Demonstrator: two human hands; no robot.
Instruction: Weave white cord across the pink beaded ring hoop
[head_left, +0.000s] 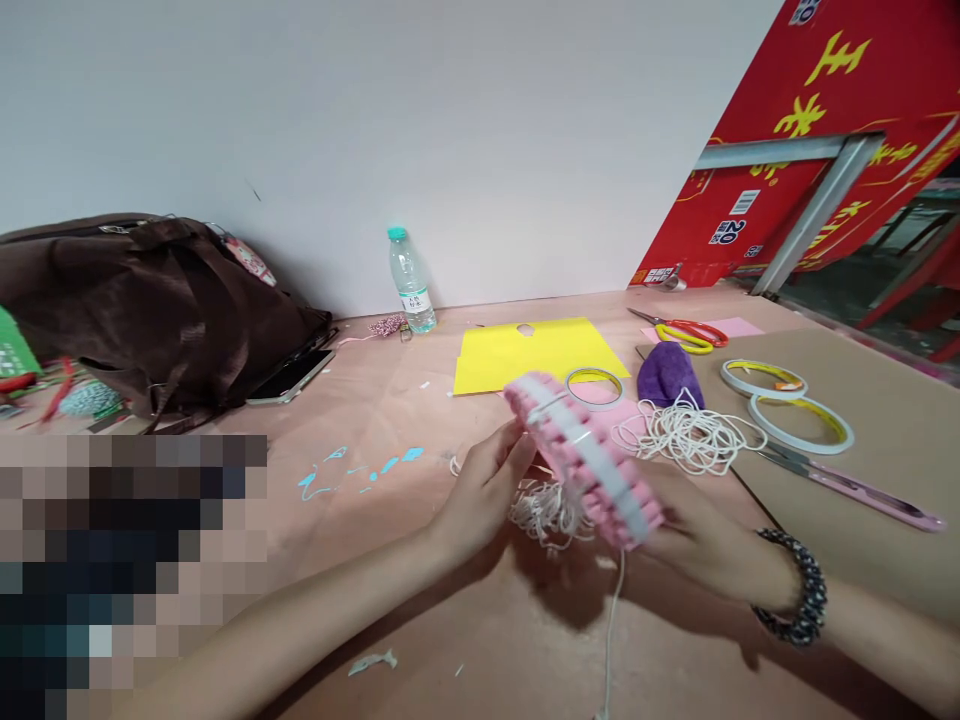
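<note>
A pink pleated paper strip with a white band of tape along it (585,460) is held up over the table between both hands. My left hand (487,490) pinches its near left edge. My right hand (697,545), with a dark beaded bracelet on the wrist, grips it from underneath at the lower right end. White string hangs from the piece down toward the table's front, and a loose tangle of it (547,512) lies below the hands.
Behind the hands lie a pile of white string (686,435), a purple cloth (667,372), a yellow sheet (536,352), three tape rolls (802,420), scissors (686,332), a pink-handled cutter (870,490), a water bottle (409,280). Brown bag (150,300) and phone (291,376) at left.
</note>
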